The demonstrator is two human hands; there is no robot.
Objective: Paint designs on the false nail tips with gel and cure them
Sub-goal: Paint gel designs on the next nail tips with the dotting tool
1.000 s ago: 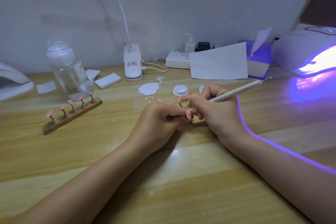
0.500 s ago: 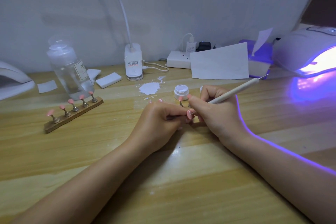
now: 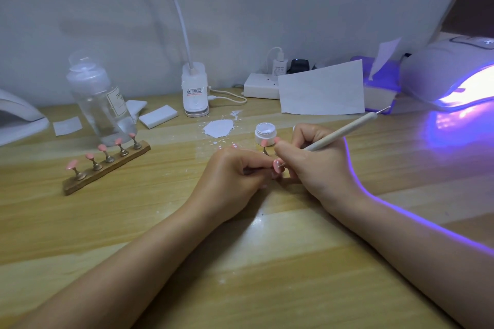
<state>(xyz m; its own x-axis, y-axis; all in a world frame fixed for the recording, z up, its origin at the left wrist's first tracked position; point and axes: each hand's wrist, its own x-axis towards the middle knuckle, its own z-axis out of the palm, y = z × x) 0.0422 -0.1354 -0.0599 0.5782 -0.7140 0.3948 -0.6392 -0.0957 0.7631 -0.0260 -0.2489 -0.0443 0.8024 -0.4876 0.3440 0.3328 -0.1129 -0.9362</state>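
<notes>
Dotting a pink nail tip (image 3: 278, 164)
Left hand (image 3: 235, 176) pinches its stem; right hand (image 3: 318, 160) grips the pen (image 3: 347, 128), point touching the tip.

A pale wooden table (image 3: 160, 222) carries a wooden nail stand (image 3: 107, 168) toward its left edge, a clear bottle (image 3: 100, 100) behind that, a white jar (image 3: 265, 133) and paint smear (image 3: 218, 127) mid-surface, a power strip (image 3: 262, 86) along the back edge, and a glowing lamp (image 3: 451, 72) at the back right corner.
</notes>
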